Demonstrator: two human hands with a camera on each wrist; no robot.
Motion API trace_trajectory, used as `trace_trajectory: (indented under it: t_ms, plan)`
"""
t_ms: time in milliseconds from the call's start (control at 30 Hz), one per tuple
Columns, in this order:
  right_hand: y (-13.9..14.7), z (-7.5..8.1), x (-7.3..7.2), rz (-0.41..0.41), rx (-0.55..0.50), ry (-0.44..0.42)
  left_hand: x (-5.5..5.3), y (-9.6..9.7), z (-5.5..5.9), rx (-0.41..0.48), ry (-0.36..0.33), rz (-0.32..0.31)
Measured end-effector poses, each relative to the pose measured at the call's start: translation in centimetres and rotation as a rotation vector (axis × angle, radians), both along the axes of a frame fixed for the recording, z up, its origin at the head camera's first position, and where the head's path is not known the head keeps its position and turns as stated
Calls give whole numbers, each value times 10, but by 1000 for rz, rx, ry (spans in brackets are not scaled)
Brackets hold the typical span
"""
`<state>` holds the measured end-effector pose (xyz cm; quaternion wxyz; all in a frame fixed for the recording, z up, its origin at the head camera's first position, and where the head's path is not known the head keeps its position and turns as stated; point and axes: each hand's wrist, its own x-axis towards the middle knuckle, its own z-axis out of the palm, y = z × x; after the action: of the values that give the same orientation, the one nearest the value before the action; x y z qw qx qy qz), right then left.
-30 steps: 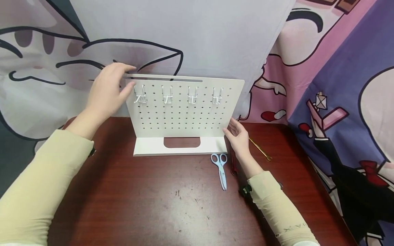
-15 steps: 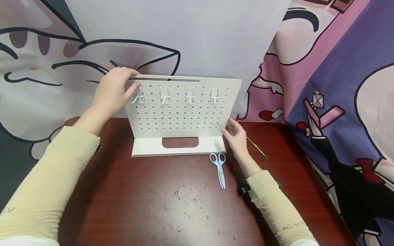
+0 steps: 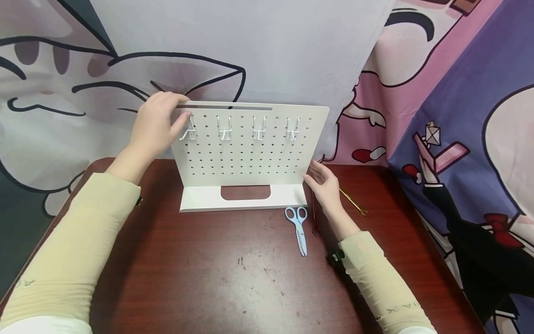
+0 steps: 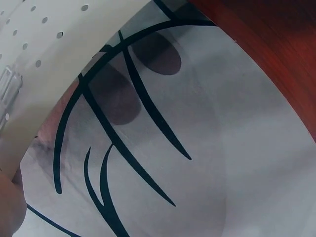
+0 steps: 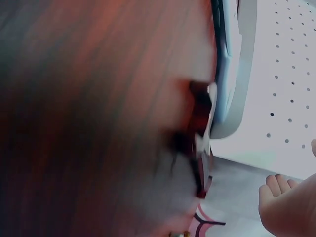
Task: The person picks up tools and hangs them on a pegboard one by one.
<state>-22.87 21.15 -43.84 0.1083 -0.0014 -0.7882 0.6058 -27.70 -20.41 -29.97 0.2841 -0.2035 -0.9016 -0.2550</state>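
Only in head view: all 4 hooks [image 3: 225, 135], both hands [image 3: 154, 123] [image 3: 327, 189] with pegboard [image 3: 250, 180] in grip.

Reddish-brown table [image 3: 200, 273]; cartoon-printed cloth backdrop [image 3: 292, 55]

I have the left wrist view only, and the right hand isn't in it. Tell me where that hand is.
Observer: The head view shows the right hand at the right edge of the white pegboard, toward its lower end.
Operator: Report what is mounted across the upper part.
Observer: Four white hooks, set in one row.
Operator: Now give me whatever lies in front, on the right.
Observer: Light blue scissors lie on the table by the right end of the base, handles toward the pegboard, blades pointing away from it.
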Motion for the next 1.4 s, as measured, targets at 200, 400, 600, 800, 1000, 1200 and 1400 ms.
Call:
trace_trajectory:
  t_ms: [200, 400, 600, 800, 1000, 1200, 1400]
  plan:
    - [22, 5, 3, 4, 70, -6, -3, -1, -5, 27, 72, -21]
    - [52, 10, 5, -29, 193, 6, -4, -1, -7, 43, 94, -22]
    - [78, 7, 5, -53, 284, 33, -3, -2, -8, 34, 99, -16]
    - [103, -2, 7, -43, 396, 30, -4, -2, -7, 23, 99, -20]
    - [122, -12, 4, 17, 472, -37, -3, -1, -7, 17, 93, -14]
    - [135, -17, 1, 67, 561, -112, -2, -1, -7, 9, 96, -6]
    - [141, -20, -1, 73, 626, -160, -2, 0, -6, -6, 86, 6]
